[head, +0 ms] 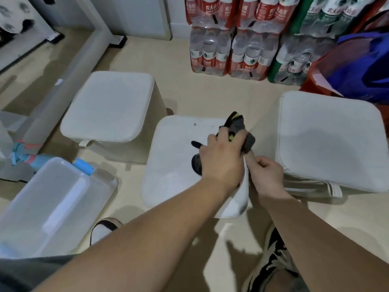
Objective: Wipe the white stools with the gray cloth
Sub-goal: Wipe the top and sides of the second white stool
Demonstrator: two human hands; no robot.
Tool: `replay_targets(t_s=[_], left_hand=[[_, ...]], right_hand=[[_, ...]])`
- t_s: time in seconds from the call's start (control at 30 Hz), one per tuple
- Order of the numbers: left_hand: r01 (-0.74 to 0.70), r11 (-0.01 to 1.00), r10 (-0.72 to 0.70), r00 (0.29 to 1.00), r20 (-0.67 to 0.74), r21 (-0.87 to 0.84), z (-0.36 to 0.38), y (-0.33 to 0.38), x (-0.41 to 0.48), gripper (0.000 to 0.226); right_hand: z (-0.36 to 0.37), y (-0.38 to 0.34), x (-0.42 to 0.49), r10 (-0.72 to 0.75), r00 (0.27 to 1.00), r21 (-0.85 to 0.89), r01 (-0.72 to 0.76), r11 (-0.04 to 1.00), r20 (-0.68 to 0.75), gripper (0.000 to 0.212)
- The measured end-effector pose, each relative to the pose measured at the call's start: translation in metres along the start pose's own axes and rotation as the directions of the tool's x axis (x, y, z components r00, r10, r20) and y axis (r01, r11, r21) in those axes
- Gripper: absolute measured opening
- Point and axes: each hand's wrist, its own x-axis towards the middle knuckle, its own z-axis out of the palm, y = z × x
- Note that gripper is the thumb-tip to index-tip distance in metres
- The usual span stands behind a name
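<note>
The left hand [223,159] is curled round the gray cloth [239,129], bunched up and pressed on the top of the middle stool [174,161], toward its right side. The right hand [268,175] pinches that stool's right edge, steadying it.

The cloth is wadded in the fist, so probably only a small patch touches the top. Strokes may leave unwiped strips, and the dark speck [194,124] near the far edge could be missed. The top looks soft and light. A hard push could slide the stool across the floor [189,95] or buckle its top if the right hand's pinch slips. The pinched edge seems lifted slightly, and pulling harder might peel the cover up instead of holding it down.

The right stool [328,140] sits just beside the working hand, so a wide stroke could knock it. The left stool [109,106] stands apart, and both may still need wiping.
</note>
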Motion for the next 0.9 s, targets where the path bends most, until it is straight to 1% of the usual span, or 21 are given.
replay_targets(t_s=[0.1, 0.2, 0.27, 0.3, 0.37, 0.43, 0.47, 0.53, 0.57, 0.6, 0.63, 0.67, 0.7, 0.73, 0.77, 0.83, 0.87, 0.9], left_hand=[[-0.042, 0.998, 0.042, 0.999, 0.006, -0.047, -0.004, -0.005, -0.042, 0.044], [-0.135, 0.988, 0.139, 0.988, 0.064, -0.069, -0.014, -0.017, -0.081, 0.047], [-0.158, 0.986, 0.164, 0.977, 0.137, -0.051, -0.026, -0.033, -0.102, 0.05], [-0.145, 0.989, 0.15, 0.974, 0.168, -0.04, -0.031, -0.042, -0.107, 0.051], [-0.045, 0.999, 0.047, 0.979, 0.199, -0.016, -0.049, -0.066, -0.117, 0.053], [0.122, 0.993, -0.119, 0.976, 0.181, -0.004, -0.061, -0.092, -0.125, 0.054], [0.206, 0.979, -0.204, 0.965, 0.166, 0.009, -0.067, -0.105, -0.129, 0.055], [0.368, 0.93, -0.366, 0.92, 0.139, 0.013, -0.075, -0.127, -0.14, 0.054], [0.47, 0.882, -0.462, 0.877, 0.132, -0.033, -0.078, -0.134, -0.146, 0.053], [0.589, 0.799, -0.573, 0.807, 0.141, -0.122, -0.08, -0.14, -0.15, 0.049], [0.693, 0.678, -0.675, 0.719, 0.167, -0.245, -0.082, -0.143, -0.153, 0.044], [0.757, 0.532, -0.746, 0.631, 0.211, -0.38, -0.085, -0.142, -0.156, 0.037], [0.774, 0.383, -0.781, 0.563, 0.27, -0.505, -0.086, -0.139, -0.157, 0.032], [0.761, 0.251, -0.778, 0.526, 0.342, -0.599, -0.087, -0.134, -0.157, 0.03], [0.745, 0.137, -0.757, 0.504, 0.417, -0.652, -0.089, -0.13, -0.156, 0.029], [0.737, -0.06, -0.683, 0.461, 0.566, -0.673, -0.093, -0.126, -0.152, 0.029], [0.737, -0.127, -0.641, 0.45, 0.622, -0.664, -0.096, -0.128, -0.151, 0.028], [0.739, -0.172, -0.605, 0.443, 0.662, -0.652, -0.099, -0.131, -0.15, 0.026]], right_hand=[[0.002, 0.0, -0.002, 0.024, 1.0, 0.017, -0.024, 1.0, -0.002, 0.04], [0.002, -0.007, -0.008, 0.031, 0.999, 0.045, -0.03, 0.999, -0.028, 0.05], [0.003, -0.012, -0.013, 0.017, 0.999, -0.021, -0.018, 1.0, -0.037, 0.051], [0.003, -0.014, -0.013, 0.006, 0.999, -0.062, -0.009, 0.998, -0.044, 0.05], [0.005, -0.02, -0.021, -0.015, 0.999, -0.118, 0.009, 0.993, -0.05, 0.049], [0.006, -0.023, -0.028, -0.029, 0.998, -0.171, 0.019, 0.985, -0.052, 0.049], [0.006, -0.024, -0.033, -0.037, 0.998, -0.22, 0.026, 0.975, -0.047, 0.048], [0.007, -0.027, -0.043, -0.035, 0.999, -0.337, 0.028, 0.941, -0.014, 0.039], [0.006, -0.027, -0.049, -0.024, 1.0, -0.372, 0.018, 0.928, -0.009, 0.034], [0.006, -0.026, -0.052, -0.004, 1.0, -0.395, -0.005, 0.919, -0.022, 0.035], [0.005, -0.028, -0.057, 0.025, 0.999, -0.415, -0.036, 0.909, -0.034, 0.042], [0.004, -0.029, -0.063, 0.052, 0.998, -0.428, -0.061, 0.902, -0.032, 0.047], [0.004, -0.032, -0.07, 0.089, 0.996, -0.434, -0.091, 0.896, -0.026, 0.05], [0.004, -0.034, -0.079, 0.133, 0.991, -0.426, -0.128, 0.895, -0.018, 0.051], [0.005, -0.036, -0.086, 0.201, 0.98, -0.392, -0.187, 0.901, -0.006, 0.048], [0.007, -0.033, -0.096, 0.305, 0.952, -0.3, -0.286, 0.91, 0.018, 0.044], [0.009, -0.03, -0.097, 0.319, 0.947, -0.27, -0.301, 0.915, 0.027, 0.047], [0.011, -0.028, -0.1, 0.314, 0.949, -0.258, -0.295, 0.92, 0.035, 0.05]])
